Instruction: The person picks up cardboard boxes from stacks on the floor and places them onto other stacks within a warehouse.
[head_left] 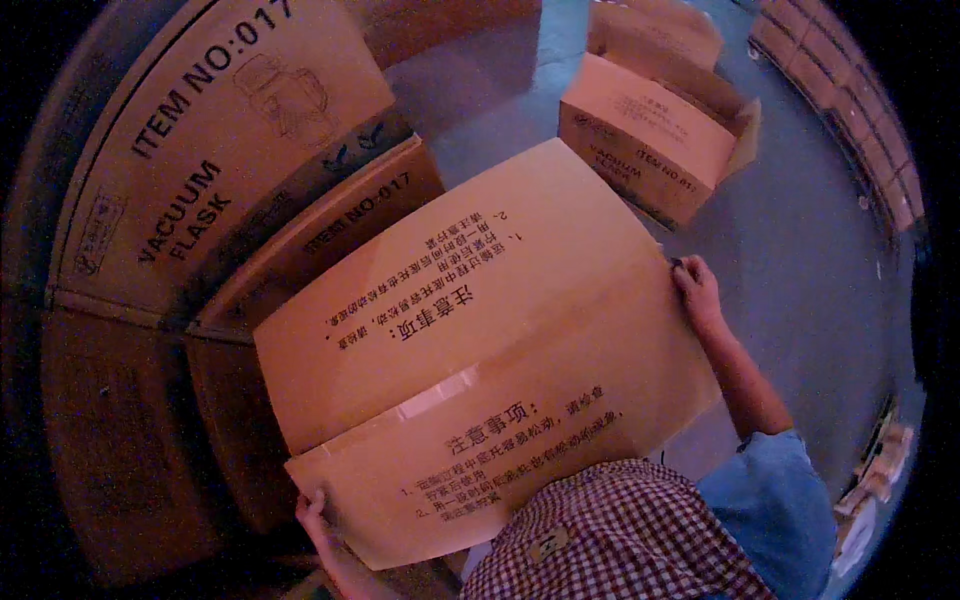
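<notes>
A large brown cardboard carton [600,350] lies across the middle of the view, tilted, with its printed flaps facing up. A seam runs between the two flaps, and a short shiny strip of clear tape [440,392] lies across it. My right hand [699,288] is closed at the carton's right edge, fingers curled; a small dark spot shows by the fingertips, too small to name. At the lower left corner my left hand [312,512] grips the carton's edge, its fingers partly hidden. The carton's underside is out of sight.
Large printed cartons [215,150] stand stacked on the left, close to the held one. An open carton [640,130] with raised flaps stands on the grey floor [800,270] at the far right. More stacked cartons [835,90] line the right rim. A checkered cap [610,530] covers the lower middle.
</notes>
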